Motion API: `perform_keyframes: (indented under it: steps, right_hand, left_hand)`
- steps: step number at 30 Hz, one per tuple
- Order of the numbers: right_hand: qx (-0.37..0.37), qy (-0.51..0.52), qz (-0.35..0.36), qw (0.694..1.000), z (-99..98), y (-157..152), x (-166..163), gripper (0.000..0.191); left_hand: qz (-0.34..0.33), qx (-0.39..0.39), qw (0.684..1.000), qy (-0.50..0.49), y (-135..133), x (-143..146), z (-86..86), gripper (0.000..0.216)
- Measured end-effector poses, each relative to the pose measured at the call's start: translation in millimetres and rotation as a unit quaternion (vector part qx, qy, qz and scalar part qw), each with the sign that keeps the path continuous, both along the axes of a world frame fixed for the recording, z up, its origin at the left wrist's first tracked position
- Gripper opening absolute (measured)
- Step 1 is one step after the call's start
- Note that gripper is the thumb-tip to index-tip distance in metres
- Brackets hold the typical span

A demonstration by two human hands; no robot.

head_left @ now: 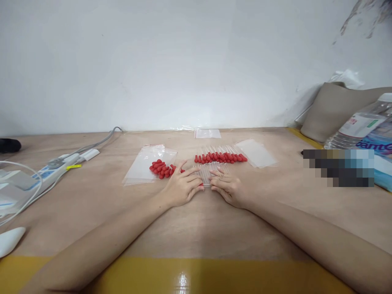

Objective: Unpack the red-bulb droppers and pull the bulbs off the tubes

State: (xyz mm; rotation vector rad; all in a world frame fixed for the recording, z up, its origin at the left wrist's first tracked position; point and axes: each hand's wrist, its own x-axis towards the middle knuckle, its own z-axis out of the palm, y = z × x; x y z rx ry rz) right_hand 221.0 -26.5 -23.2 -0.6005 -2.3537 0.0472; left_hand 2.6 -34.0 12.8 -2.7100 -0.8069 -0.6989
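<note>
Both my hands rest on the table in the middle of the view, with their fingertips facing each other. My left hand [184,187] pinches a red rubber bulb [201,185], mostly hidden by its fingers. From it a thin clear tube [207,185] runs across to my right hand [228,188], whose thumb and fingers close on its other end. Loose clear tubes [208,171] lie between and behind my hands. Just beyond is a row of droppers [220,157] with red bulbs toward me. Left of my left hand, a pile of loose red bulbs [161,169] lies partly on plastic bags [139,165].
More clear bags [257,153] lie right of the droppers, and a small bag [208,133] is by the wall. A power strip [45,173] with cables and a white object [11,241] are at left. A water bottle [357,126] and a grey-brown container [324,108] stand at right.
</note>
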Motion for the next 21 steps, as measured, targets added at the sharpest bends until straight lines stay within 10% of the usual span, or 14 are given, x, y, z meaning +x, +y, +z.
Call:
perform_keyframes:
  steps: [9,21]
  right_hand:
    - [-0.026,0.075,-0.122,0.989,2.9,-0.2,20.9,0.03]
    - [-0.12,0.088,-0.259,0.954,-7.3,26.9,3.1,0.036]
  left_hand:
    - [0.089,-0.001,0.99,-0.112,13.3,-33.1,-1.7,0.018]
    - [0.37,-0.184,0.861,-0.297,66.1,-88.2,34.9,0.035]
